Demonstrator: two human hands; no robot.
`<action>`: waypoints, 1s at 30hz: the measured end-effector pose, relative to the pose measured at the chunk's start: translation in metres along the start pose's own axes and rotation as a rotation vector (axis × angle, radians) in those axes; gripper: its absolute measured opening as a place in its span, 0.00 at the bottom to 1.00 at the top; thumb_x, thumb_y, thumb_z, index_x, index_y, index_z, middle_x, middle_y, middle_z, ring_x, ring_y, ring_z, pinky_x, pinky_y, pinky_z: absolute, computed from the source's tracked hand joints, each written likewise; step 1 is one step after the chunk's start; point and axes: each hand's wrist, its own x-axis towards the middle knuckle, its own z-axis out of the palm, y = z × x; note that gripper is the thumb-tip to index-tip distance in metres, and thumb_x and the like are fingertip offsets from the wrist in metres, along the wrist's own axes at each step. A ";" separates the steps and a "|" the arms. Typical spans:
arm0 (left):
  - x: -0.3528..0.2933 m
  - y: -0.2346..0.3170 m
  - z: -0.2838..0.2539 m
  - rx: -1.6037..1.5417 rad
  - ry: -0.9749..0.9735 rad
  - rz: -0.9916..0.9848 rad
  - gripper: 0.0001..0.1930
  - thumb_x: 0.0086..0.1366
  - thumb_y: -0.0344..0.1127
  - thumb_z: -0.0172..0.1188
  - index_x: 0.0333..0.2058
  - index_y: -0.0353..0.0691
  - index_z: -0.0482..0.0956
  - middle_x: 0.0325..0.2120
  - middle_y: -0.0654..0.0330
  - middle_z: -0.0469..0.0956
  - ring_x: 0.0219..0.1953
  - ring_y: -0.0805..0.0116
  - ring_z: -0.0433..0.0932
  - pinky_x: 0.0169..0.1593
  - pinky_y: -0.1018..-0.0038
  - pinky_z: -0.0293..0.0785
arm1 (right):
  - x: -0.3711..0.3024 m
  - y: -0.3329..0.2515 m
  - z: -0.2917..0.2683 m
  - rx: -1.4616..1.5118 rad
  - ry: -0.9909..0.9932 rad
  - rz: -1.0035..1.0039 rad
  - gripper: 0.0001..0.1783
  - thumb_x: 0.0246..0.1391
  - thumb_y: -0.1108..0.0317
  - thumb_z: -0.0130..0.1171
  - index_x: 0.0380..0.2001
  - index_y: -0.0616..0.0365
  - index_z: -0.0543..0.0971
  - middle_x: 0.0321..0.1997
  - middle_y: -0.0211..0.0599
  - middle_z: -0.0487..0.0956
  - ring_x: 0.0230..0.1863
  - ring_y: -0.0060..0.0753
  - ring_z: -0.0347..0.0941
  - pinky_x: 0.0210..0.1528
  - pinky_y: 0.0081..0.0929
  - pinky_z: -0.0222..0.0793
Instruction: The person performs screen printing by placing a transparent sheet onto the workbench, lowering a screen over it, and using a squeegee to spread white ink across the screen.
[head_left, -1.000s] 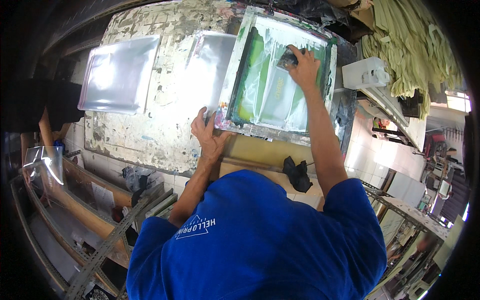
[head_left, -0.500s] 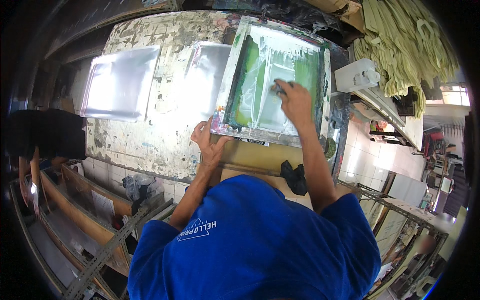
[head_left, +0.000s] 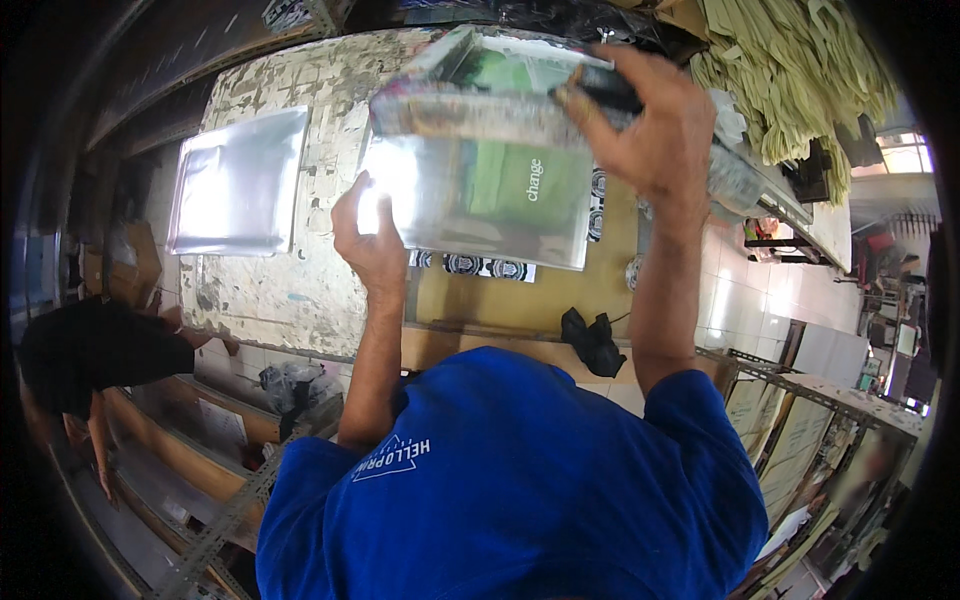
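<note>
A screen-printing frame (head_left: pixel 480 117) with a green mesh (head_left: pixel 515 72) is tilted up over the table, its near rail raised. My right hand (head_left: pixel 655 130) is closed around a dark tool like a squeegee (head_left: pixel 608 88), at the frame's right end; the hand hides much of it. Under the frame lies a clear plastic sheet (head_left: pixel 430 205) with white lettering and a green area showing. My left hand (head_left: pixel 368 235) is at the sheet's left edge, thumb and forefinger apart, bright glare between them.
A yellowish board (head_left: pixel 480 305) with black-and-white patterned pieces (head_left: pixel 463 264) lies below the sheet. Another clear plastic stack (head_left: pixel 240 185) sits left on the paint-stained table (head_left: pixel 325 290). A black cloth (head_left: pixel 592 340) lies near me. Pale green fabric strips (head_left: pixel 800 70) hang right. A person (head_left: pixel 105 350) bends at the left.
The frame has gone from lying flat to tilted up, uncovering the plastic sheet. My right hand has moved up and right with the dark tool; my left has left the frame's corner, moving left.
</note>
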 end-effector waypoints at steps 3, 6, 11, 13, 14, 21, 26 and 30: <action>-0.023 -0.070 -0.009 0.741 0.009 0.047 0.21 0.60 0.39 0.69 0.49 0.35 0.83 0.60 0.54 0.72 0.56 0.53 0.71 0.57 0.53 0.65 | 0.046 -0.003 -0.027 0.048 -0.079 0.079 0.20 0.44 0.56 0.73 0.36 0.60 0.86 0.29 0.45 0.84 0.29 0.44 0.81 0.35 0.35 0.76; -0.045 -0.096 -0.014 1.069 -0.098 0.010 0.20 0.61 0.44 0.68 0.48 0.39 0.84 0.62 0.55 0.70 0.57 0.51 0.69 0.54 0.51 0.65 | 0.059 0.003 -0.023 0.109 -0.042 0.105 0.21 0.46 0.55 0.71 0.35 0.64 0.86 0.32 0.48 0.86 0.32 0.45 0.83 0.39 0.36 0.77; -0.055 -0.112 -0.015 0.988 -0.016 0.172 0.13 0.60 0.40 0.67 0.40 0.41 0.87 0.61 0.56 0.74 0.57 0.51 0.69 0.54 0.53 0.62 | 0.073 0.002 -0.024 0.087 -0.100 0.143 0.22 0.47 0.56 0.71 0.39 0.63 0.86 0.35 0.48 0.86 0.38 0.46 0.83 0.46 0.38 0.76; -0.055 -0.113 -0.010 0.939 -0.012 0.186 0.11 0.59 0.39 0.67 0.38 0.40 0.88 0.60 0.56 0.75 0.57 0.51 0.70 0.54 0.54 0.61 | 0.073 0.002 -0.024 0.057 -0.074 0.101 0.21 0.47 0.57 0.71 0.40 0.62 0.87 0.36 0.47 0.87 0.38 0.46 0.83 0.48 0.38 0.75; -0.053 -0.111 -0.008 0.901 0.008 0.209 0.11 0.59 0.38 0.67 0.38 0.40 0.88 0.59 0.56 0.76 0.57 0.52 0.70 0.54 0.54 0.61 | 0.073 0.002 -0.024 0.039 -0.061 0.081 0.21 0.47 0.57 0.71 0.40 0.62 0.87 0.36 0.47 0.87 0.38 0.46 0.83 0.48 0.38 0.75; -0.011 -0.051 0.012 0.531 0.128 0.268 0.08 0.60 0.33 0.67 0.34 0.34 0.88 0.53 0.55 0.80 0.53 0.52 0.74 0.53 0.56 0.69 | 0.076 0.004 -0.025 0.142 -0.060 0.050 0.20 0.48 0.59 0.70 0.43 0.59 0.87 0.37 0.44 0.86 0.37 0.44 0.82 0.47 0.38 0.74; 0.017 -0.017 0.005 0.325 0.167 0.178 0.07 0.61 0.30 0.67 0.36 0.34 0.88 0.52 0.54 0.81 0.52 0.54 0.75 0.54 0.59 0.74 | 0.075 0.009 -0.023 0.069 -0.058 0.030 0.20 0.47 0.59 0.70 0.41 0.59 0.87 0.36 0.44 0.85 0.36 0.44 0.81 0.46 0.38 0.74; 0.037 -0.024 -0.024 0.122 0.213 0.027 0.06 0.65 0.27 0.65 0.38 0.33 0.88 0.55 0.52 0.78 0.57 0.59 0.75 0.60 0.64 0.73 | 0.075 0.004 -0.026 0.120 -0.070 0.075 0.19 0.47 0.59 0.70 0.40 0.59 0.87 0.35 0.44 0.85 0.36 0.44 0.81 0.47 0.38 0.72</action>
